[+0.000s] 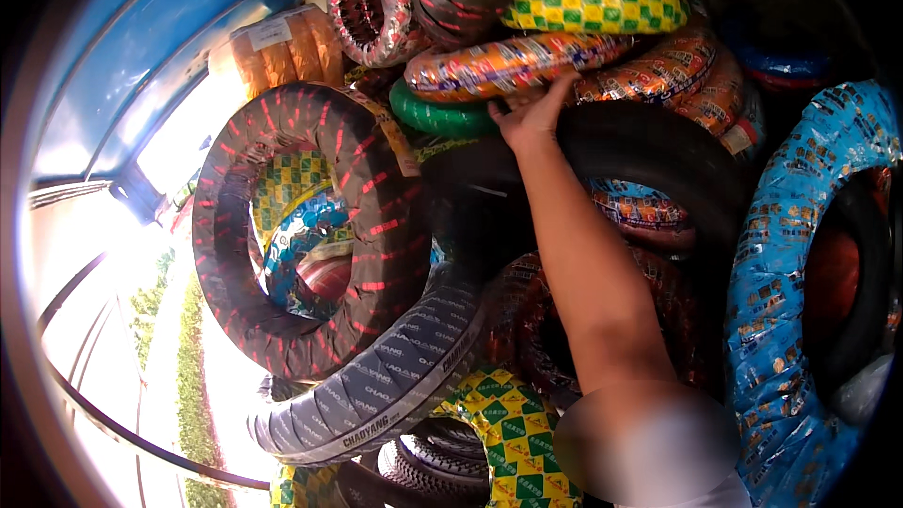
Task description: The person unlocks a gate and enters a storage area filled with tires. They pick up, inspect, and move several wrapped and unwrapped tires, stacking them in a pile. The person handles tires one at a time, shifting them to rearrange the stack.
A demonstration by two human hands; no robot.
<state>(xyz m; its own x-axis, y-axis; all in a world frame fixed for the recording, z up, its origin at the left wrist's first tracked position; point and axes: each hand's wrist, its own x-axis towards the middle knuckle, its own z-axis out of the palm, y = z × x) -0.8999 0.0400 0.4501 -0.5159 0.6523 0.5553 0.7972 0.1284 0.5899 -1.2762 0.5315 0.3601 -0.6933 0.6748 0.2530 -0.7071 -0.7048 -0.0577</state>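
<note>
My right hand [534, 115] reaches up and forward to a tyre [517, 66] wrapped in shiny orange printed film. The palm presses against its underside. The thumb lies up along the right of it, one finger stretches left, and the other fingers are partly hidden. Beneath the orange tyre, just left of the hand, is a green-wrapped tyre [442, 115]. A yellow-and-green checked tyre [597, 5] rests above it. Below and right of the wrist lies a bare black tyre [658, 136]. My left hand is not in view.
A brown tyre with red marks [390, 263] stands at left over a grey-wrapped tyre [376, 404]. Lower down is a yellow-green tyre [513, 428]. A blue-wrapped tyre [776, 273] stands at right. Blue metal panels [122, 47] and a bright opening line the left.
</note>
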